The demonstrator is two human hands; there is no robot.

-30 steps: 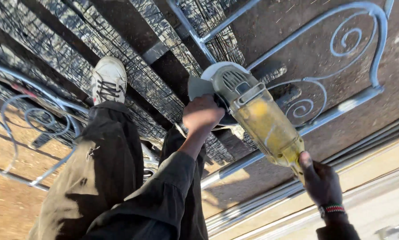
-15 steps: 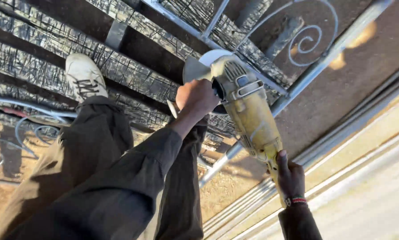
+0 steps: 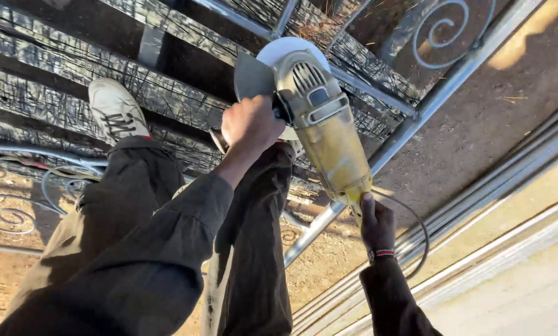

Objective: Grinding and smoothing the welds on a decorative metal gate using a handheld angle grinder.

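Note:
A large yellow angle grinder [image 3: 319,124] with a grey guard and pale disc [image 3: 273,59] hangs over a metal gate frame [image 3: 409,127] lying on the ground. My left hand [image 3: 251,124] is closed around the grinder's side handle near the head. My right hand [image 3: 377,224], with a red band at the wrist, grips the rear end of the grinder's body where a dark cable [image 3: 419,239] loops out. The disc sits just above the gate's straight bars and dark slats.
My two legs in dark trousers stand on the gate, a white shoe [image 3: 117,112] on the black charred slats [image 3: 61,68]. Curled iron scrollwork [image 3: 444,31] decorates the gate. Bare dirt [image 3: 497,124] and parallel metal rails [image 3: 478,199] lie to the right.
The grinder and both hands have shifted left and up in view, toward the gate's upper bars. The camera has tilted, so the shoe and scrollwork sit differently.

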